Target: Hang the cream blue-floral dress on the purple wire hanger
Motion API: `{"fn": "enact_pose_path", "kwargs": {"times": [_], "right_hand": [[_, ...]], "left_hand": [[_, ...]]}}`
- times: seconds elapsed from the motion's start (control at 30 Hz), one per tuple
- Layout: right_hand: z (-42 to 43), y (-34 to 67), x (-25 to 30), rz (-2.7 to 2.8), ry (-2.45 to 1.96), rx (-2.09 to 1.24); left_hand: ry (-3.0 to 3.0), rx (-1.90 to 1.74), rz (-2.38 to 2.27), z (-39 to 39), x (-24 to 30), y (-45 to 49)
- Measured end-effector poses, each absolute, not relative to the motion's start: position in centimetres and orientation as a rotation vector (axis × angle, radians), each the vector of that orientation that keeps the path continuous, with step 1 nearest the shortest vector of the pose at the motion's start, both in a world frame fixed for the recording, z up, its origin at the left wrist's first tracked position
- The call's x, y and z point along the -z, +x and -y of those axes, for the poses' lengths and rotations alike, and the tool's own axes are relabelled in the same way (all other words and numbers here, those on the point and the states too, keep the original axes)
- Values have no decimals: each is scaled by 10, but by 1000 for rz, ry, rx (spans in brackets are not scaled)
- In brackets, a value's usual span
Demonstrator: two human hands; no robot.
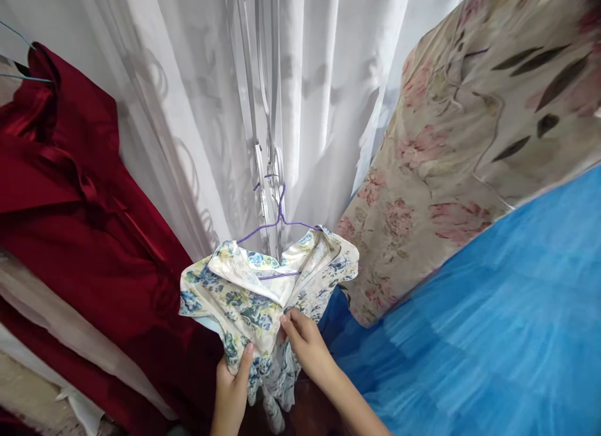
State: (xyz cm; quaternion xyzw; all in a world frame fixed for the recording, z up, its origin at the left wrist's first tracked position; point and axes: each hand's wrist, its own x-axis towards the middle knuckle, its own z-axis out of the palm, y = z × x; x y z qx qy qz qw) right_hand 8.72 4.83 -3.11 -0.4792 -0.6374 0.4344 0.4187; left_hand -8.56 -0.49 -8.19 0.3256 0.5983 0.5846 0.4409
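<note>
A white shirt with a blue and yellow flower print (pixel 244 292) hangs on a thin purple wire hanger (pixel 280 220) in front of a white sheer curtain. My left hand (pixel 231 389) grips the shirt's front from below, thumb up on the cloth. My right hand (pixel 305 342) pinches the shirt's front edge near the collar opening, fingers closed on the fabric.
A dark red satin garment (pixel 70 192) hangs at the left on a blue hanger. A beige curtain with pink flowers (pixel 469 142) fills the upper right. A bright blue fabric (pixel 493 336) covers the lower right. The white sheer curtain (pixel 211 98) hangs behind.
</note>
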Motion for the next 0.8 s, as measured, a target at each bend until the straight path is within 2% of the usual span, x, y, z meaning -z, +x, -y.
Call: {"fn": "enact_pose_path", "kwargs": {"times": [0.1, 0.2, 0.27, 0.33, 0.43, 0.63, 0.8], "right_hand": [[-49, 81, 34, 1441, -1093, -1245], [-43, 81, 41, 1273, -1075, -1352], [-36, 79, 45, 1205, -1071, -1363], [-29, 77, 47, 1163, -1055, -1360], [-21, 74, 47, 1101, -1047, -1359], [-28, 82, 28, 1047, -1016, -1338], [-64, 93, -23, 965, -945, -1239]], "left_hand": [[854, -1592, -1560, 10, 90, -88], [1082, -2074, -1669, 12, 102, -85], [1398, -2193, -1671, 9, 109, -78], [1715, -1959, -1586, 2, 111, -68], [1885, -1667, -1427, -11, 104, -48], [1791, -1557, -1341, -33, 88, -27], [1896, -1443, -1330, -41, 86, -25]]}}
